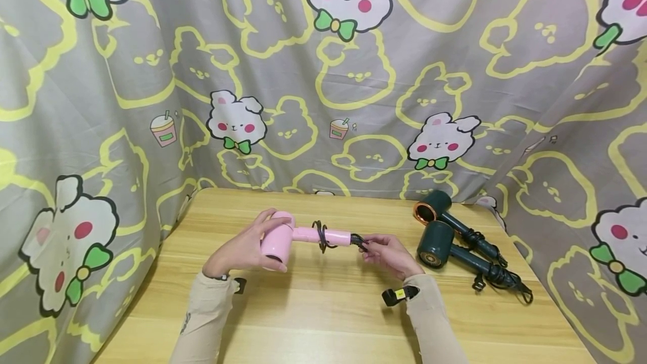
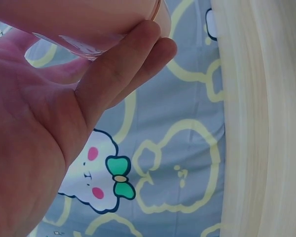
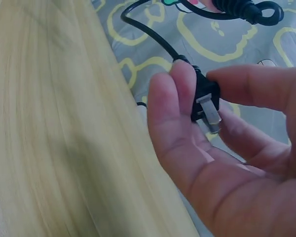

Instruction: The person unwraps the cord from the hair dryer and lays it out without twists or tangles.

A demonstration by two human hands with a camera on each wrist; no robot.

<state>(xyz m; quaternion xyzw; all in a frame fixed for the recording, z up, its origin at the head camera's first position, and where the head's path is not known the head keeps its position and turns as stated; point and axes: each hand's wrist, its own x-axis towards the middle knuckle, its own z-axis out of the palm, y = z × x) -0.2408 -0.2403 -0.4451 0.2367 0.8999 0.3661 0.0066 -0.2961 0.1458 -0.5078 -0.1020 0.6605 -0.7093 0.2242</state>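
Right wrist view: the right hand point(image 1: 390, 254) pinches the black metal-pronged plug point(image 3: 205, 92), ideally without tugging, just off the narrow end of the glossy pink plastic hair dryer point(image 1: 306, 233) the left hand point(image 1: 250, 246) grips.

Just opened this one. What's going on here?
A person's left grip holds a glossy pink, hammer-shaped hair dryer by its head, raised above the light wooden table. Their right grip pinches the small black plug at the end of its cord, and thin black cord loops circle the pink handle. On the table's right side lie two dark green, hammer-shaped hair dryers, neither being touched.
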